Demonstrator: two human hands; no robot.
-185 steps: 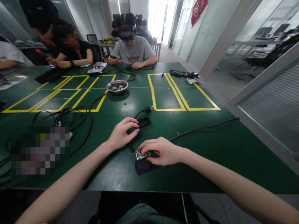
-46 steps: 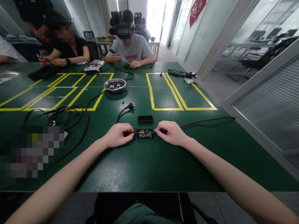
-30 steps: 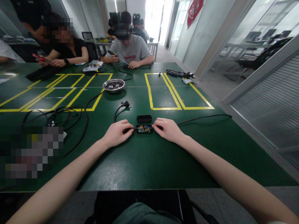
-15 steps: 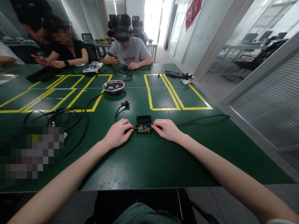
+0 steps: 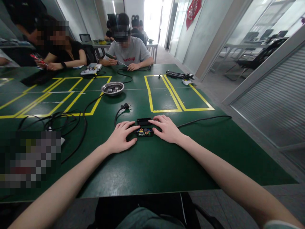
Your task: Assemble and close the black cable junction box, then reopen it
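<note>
A small black case half with a circuit board (image 5: 145, 132) lies open-side up on the green table, its coils and wires showing. Just behind it rests the empty black cover (image 5: 143, 121). My left hand (image 5: 122, 136) is at the case's left end, fingers spread, the index tip by its corner. On the other side my right hand (image 5: 165, 128) has its fingers apart, the index tip at the cover's right end and the thumb near the case's right end. A black cord (image 5: 205, 121) runs off to the right; another ends in a power plug (image 5: 125, 107) behind my left hand.
A metal bowl (image 5: 112, 88) holding small metal parts stands farther back. Coiled cables (image 5: 54, 121) lie left, near a blurred-out object (image 5: 30, 159). A black tripod-like item (image 5: 178, 75) lies back right. Across the table a person (image 5: 130, 52) works with a screwdriver.
Both hands have loosened from pinching the cords at the case ends and spread their fingers. My right index finger has moved to the cover. The view has shifted slightly.
</note>
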